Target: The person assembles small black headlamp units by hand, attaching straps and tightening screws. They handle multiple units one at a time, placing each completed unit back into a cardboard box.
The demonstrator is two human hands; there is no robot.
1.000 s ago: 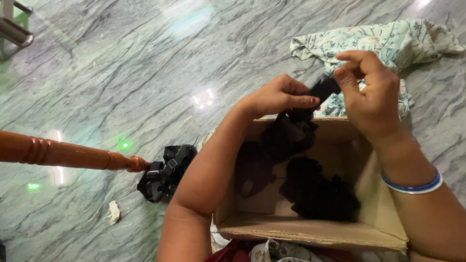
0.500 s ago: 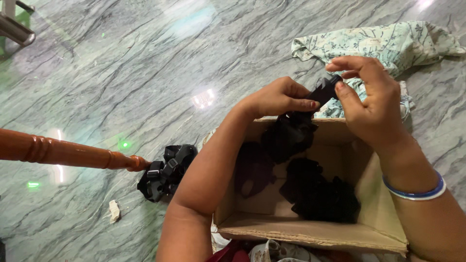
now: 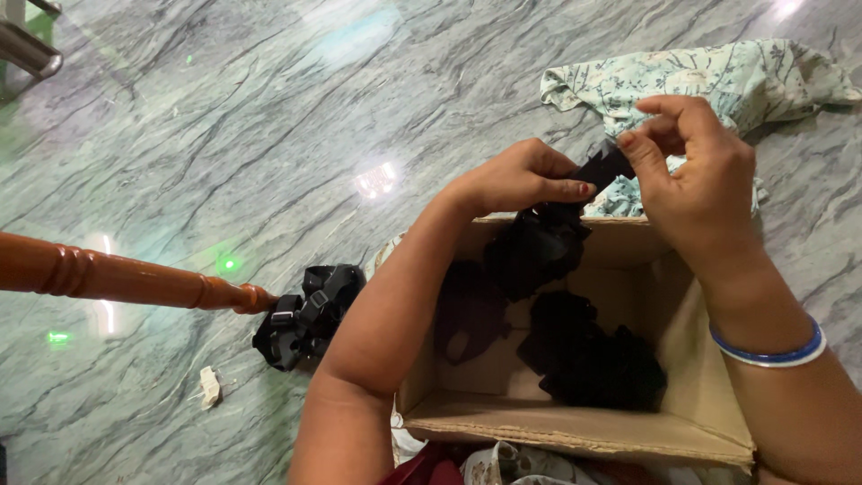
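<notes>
Both hands hold one black strap point(image 3: 600, 168) above the far edge of an open cardboard box point(image 3: 575, 431). My left hand point(image 3: 521, 180) pinches the strap's lower part, where a bunched black bundle point(image 3: 539, 247) hangs into the box. My right hand point(image 3: 696, 171), with a blue bangle at its wrist, grips the strap's upper end between thumb and fingers. More black straps point(image 3: 588, 355) lie heaped on the box floor.
A pile of black straps with buckles point(image 3: 305, 314) lies on the marble floor left of the box, at the foot of a turned wooden leg point(image 3: 117, 278). A pale green floral cloth point(image 3: 700, 85) lies beyond the box. A small white scrap point(image 3: 210, 386) lies near the left.
Both hands have stayed over the box's far edge; my right hand's fingers shifted slightly along the strap's upper end.
</notes>
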